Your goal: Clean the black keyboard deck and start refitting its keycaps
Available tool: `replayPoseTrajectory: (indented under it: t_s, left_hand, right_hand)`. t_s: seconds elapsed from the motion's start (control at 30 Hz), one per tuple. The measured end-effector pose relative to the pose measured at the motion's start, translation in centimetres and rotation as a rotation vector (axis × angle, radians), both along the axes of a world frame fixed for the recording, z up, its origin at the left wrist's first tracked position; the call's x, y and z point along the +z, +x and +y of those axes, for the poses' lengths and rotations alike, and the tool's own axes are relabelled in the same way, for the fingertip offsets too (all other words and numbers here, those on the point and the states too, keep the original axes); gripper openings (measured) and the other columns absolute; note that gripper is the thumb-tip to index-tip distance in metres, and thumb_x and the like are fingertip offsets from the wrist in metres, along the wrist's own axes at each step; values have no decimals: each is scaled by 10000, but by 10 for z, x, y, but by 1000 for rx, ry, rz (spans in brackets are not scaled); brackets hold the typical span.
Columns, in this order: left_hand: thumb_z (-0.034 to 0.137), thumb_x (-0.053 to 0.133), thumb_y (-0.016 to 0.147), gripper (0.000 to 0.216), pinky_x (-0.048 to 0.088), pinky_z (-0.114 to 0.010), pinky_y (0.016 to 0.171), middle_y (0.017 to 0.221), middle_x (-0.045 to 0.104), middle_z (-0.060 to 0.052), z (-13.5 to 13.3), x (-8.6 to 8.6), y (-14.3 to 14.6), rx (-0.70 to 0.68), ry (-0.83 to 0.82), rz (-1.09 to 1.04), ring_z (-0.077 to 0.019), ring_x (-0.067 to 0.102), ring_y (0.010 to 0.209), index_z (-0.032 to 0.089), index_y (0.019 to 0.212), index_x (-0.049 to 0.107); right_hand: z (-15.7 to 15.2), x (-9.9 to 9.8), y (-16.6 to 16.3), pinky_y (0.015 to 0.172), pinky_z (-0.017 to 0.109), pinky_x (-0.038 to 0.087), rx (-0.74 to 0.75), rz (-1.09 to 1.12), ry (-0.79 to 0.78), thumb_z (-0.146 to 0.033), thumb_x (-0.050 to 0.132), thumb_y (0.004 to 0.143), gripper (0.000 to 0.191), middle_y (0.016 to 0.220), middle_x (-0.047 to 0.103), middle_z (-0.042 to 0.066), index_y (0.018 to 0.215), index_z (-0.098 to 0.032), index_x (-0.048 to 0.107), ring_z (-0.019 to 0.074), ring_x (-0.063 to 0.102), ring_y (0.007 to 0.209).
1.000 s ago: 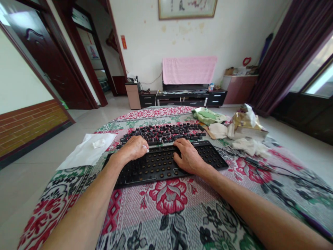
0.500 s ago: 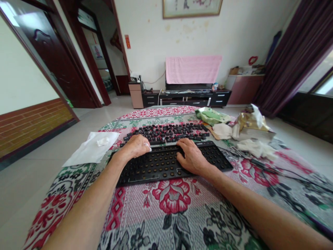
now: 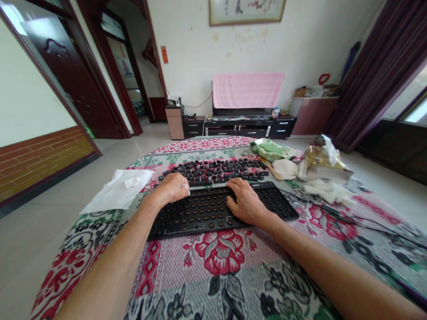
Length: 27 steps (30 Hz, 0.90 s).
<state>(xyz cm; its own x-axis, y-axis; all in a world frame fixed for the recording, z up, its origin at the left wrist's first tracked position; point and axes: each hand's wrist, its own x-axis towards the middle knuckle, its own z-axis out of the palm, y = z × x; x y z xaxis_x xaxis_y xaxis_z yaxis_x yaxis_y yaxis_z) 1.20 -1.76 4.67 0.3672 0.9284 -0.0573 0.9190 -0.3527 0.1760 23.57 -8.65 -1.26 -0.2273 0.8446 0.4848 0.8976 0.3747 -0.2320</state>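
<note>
While the lower half of the frame is largely taken up by a cloth-covered surface (image 3: 207,289), its centre is occupied by a black, largely capless keyboard (image 3: 213,209). Compared with half a second ago, the keyboard is unmoved; only a slight leftward shift is seen in the left hand (image 3: 173,187), and less white is shown at its fingertips. By judgement, the upper strip is being worked at a spot a little farther left, on a keyboard kept steady. Its long axis is laid from left to right, the right end set slightly higher in the frame; the side with a long outlined slot is turned toward the bottom. At the left of the frame, a white sheet (image 3: 110,198) is spread. By the right hand (image 3: 246,202), just right of centre, the keyboard is covered with fingers and thumb parted, nothing being seen gripped. On the sheet, a crumpled tissue (image 3: 132,182) is laid. In the closed left hand, over the keyboard's upper left, a white wad (image 3: 189,192) is pinched, mostly hidden. Above the keyboard, loose black keycaps (image 3: 230,168) are scattered in a band.
</note>
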Motion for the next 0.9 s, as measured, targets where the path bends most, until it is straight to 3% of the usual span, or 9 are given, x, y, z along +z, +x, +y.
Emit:
replayPoseTrajectory:
  t_s: [0.2,0.37,0.53,0.73,0.9]
  left_hand:
    - [198,524,656,197,385,-240,572,665,654,-65,-7,10,2,27,41,116,-177,599,657,152,726,702]
    - [250,516,693,230,411,-224,639,687,668,-25,-4,3,5,-63,57,-52,-160,609,694,198,801,712]
    - [202,504,689,241,417,-232,664,696,678,-49,-4,2,6,-46,55,91,-171,616,704,173,796,718]
    - [231,495,706,238,423,-224,702,766,694,-42,-1,-5,5,-103,121,-39,-169,622,768,202,799,712]
    - [221,499,688,244,421,-229,648,676,676,-37,0,-3,3,-31,34,46,-167,615,701,187,801,712]
  right_hand:
    - [0,0,0,913,366,381,0,10,2,-177,466,768,280,1056,542,118,1026,-131,564,227,475,991]
    - [0,0,0,915,365,381,6,11,1,-174,463,767,274,1049,542,116,1018,-128,564,222,481,978]
    - [0,-1,1,911,363,384,5,19,10,-171,461,769,279,1060,538,114,1027,-135,562,222,478,988]
    - [-1,1,-1,915,358,382,4,19,-2,-183,467,773,272,1057,539,115,1021,-128,563,219,477,978]
    - [-1,2,-1,930,344,370,0,12,-3,-173,468,767,277,1058,540,115,1022,-122,565,215,470,995]
